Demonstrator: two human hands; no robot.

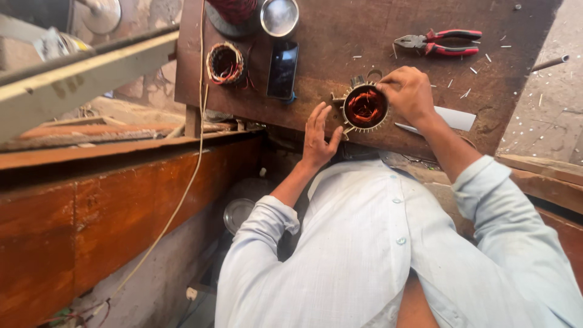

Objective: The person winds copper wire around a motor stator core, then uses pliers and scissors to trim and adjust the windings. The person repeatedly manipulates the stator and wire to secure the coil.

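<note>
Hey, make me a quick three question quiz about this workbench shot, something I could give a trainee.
1. True or false: the right hand rests on the stator.
2. What lies nearest the pliers? A) phone B) right hand C) metal bowl
3. Fill in: the left hand is ____, fingers spread beside the stator.

Key
1. True; its fingers sit on the stator's upper right rim.
2. B; the pliers lie just beyond that hand on the bench.
3. Open; it grips nothing, and whether it touches the stator is unclear.
</note>
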